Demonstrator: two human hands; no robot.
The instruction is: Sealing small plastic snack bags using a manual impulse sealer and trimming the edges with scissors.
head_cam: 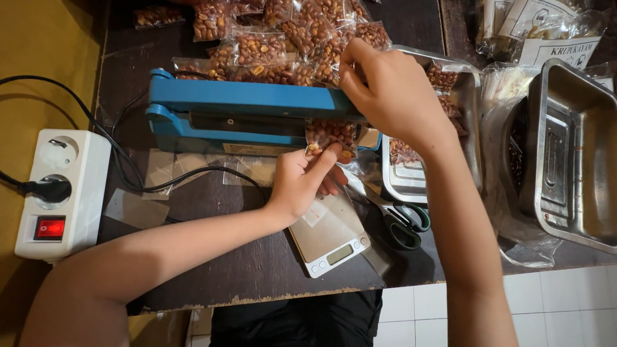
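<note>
Centrally, left hand (305, 183) pinching a small clear bag of peanuts (329, 135), its open end fed into a blue heat sealer (247, 112). Right hand (385, 96) closed down on the sealer's arm. Nearby: digital scale (329, 238), green-handled scissors (402, 222), steel trays toward the surface's right edge (572, 154), sealed bags piled at the far edge (289, 38).

Scale (329, 236), scissors (405, 222) crowd near edge; bare table (212, 205) leftward, cable (160, 183) perhaps snagging.
</note>
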